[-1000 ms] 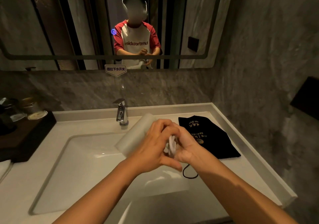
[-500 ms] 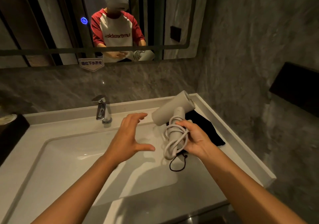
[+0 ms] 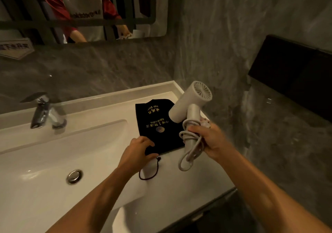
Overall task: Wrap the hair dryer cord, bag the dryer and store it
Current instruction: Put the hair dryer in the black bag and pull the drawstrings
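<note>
Okay, one white plastic hair dryer (image 3: 188, 105), one white cord (image 3: 187, 137) looped round its handle, is hanging over the white desk (image 3: 179, 178) at its right edge; right hand (image 3: 213, 141) fingers are gripping handle and loops. One black gold-printed cloth bag (image 3: 158, 123) is lying flat beside the sink basin (image 3: 53, 152), left hand (image 3: 136, 152) fingers pinching its near edge. Bare desk in front.

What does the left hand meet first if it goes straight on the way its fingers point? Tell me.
The black bag: the left hand pinches its near edge. Beyond that, likely the hair dryer in the right hand, though depth is unclear.
</note>
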